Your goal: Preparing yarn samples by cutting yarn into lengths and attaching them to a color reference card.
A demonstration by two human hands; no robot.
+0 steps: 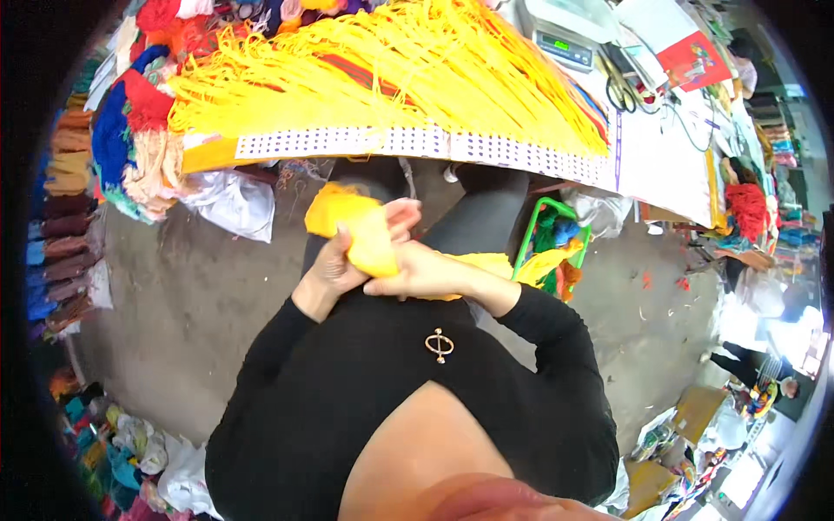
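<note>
A folded bundle of yellow yarn (pixel 340 211) is held over my lap, between both hands. My left hand (pixel 328 267) grips it from the left, with the thumb pressed on its near side. From the right, my right hand (pixel 419 267) closes on the lower end of the same bundle, thumb toward my body. Fingertips show beyond the yarn's right side, and I cannot tell which hand they belong to. More yellow yarn (pixel 486 263) lies across my lap under the right forearm and reaches toward a green basket (pixel 521 253).
Ahead, the table (pixel 660 165) carries many long yellow strands (pixel 287 82) over a dotted white strip (pixel 347 141). A scale (pixel 565 50) and black scissors (pixel 618 87) lie at its right. Coloured yarn (pixel 143 104) hangs at the left. A white bag (pixel 230 207) is below the table.
</note>
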